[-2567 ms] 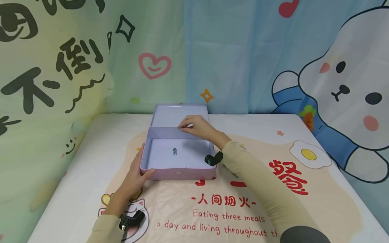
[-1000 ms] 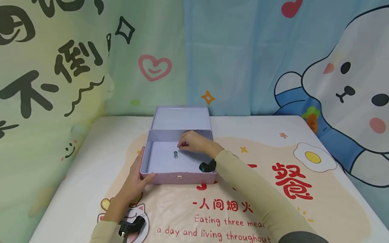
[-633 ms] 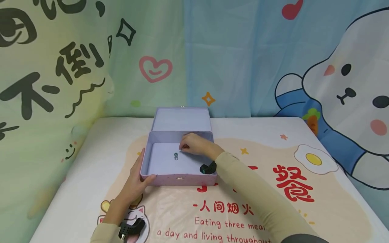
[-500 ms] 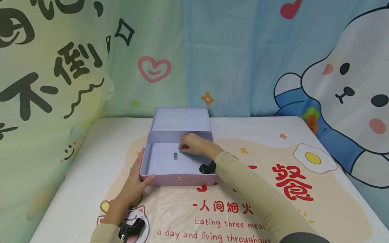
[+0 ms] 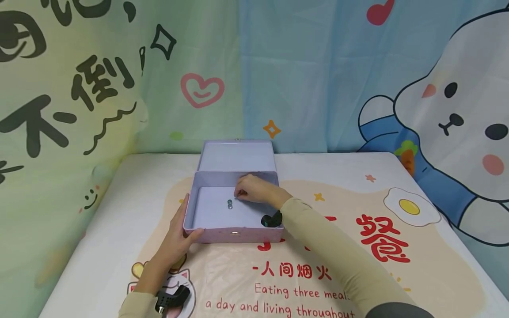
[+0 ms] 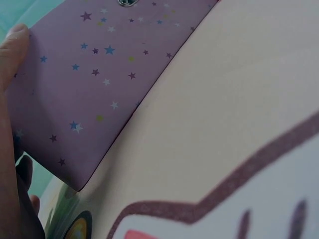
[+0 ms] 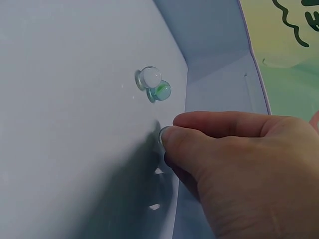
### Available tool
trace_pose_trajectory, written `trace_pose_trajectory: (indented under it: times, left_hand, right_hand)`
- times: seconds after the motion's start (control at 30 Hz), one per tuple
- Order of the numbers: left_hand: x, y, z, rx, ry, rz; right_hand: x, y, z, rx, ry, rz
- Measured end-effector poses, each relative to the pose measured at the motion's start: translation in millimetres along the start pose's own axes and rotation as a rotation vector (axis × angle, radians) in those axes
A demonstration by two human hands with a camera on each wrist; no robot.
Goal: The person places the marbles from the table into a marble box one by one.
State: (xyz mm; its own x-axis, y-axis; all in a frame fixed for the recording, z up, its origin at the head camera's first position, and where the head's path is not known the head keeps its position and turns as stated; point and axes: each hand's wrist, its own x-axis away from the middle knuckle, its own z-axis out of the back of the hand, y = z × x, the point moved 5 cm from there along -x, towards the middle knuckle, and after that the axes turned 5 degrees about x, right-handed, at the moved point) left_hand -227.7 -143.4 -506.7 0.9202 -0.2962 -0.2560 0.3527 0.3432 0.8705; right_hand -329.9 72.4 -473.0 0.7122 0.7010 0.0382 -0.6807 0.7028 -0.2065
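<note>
Since the first head view, the right hand has come down from the box's back rim to just beside the two loose marbles, while the left hand has stayed at the front left corner. Beneath both hands lies a white surface with a peach print. Between them sits an open lilac, star-printed box, its lid tipped back beyond the right hand; the left hand holds the corner, thumb on the front wall. Near the right fingertips, a clear round marble and a greenish round marble lie together on the box floor. Another small see-through marble is pinched between right thumb and fingers; whether it touches the floor I cannot tell. To set it down well, bring it to rest before parting the fingers, clear of the pair, and hold the box steady so nothing rolls.
</note>
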Motion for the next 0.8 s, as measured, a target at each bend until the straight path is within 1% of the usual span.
trace_pose_trajectory:
  times: [0.13,0.33,0.57,0.8]
  left_hand:
    - [0.1,1.0,0.5,0.008,-0.001,-0.004]
    - [-1.6,-2.1,-0.5,0.002,-0.005,-0.01]
    - [-3.0,-2.0,-1.3,0.008,-0.011,-0.025]
    - [-1.4,-3.6,-1.8,0.036,-0.003,-0.027]
  right_hand:
    - [0.0,0.3,-0.6,0.004,-0.002,0.0]
    - [-0.4,2.4,-1.2,0.022,0.002,0.019]
    - [0.6,2.7,-0.1,0.008,-0.014,-0.007]
    - [0.0,2.1,-0.7,-0.007,0.003,-0.011]
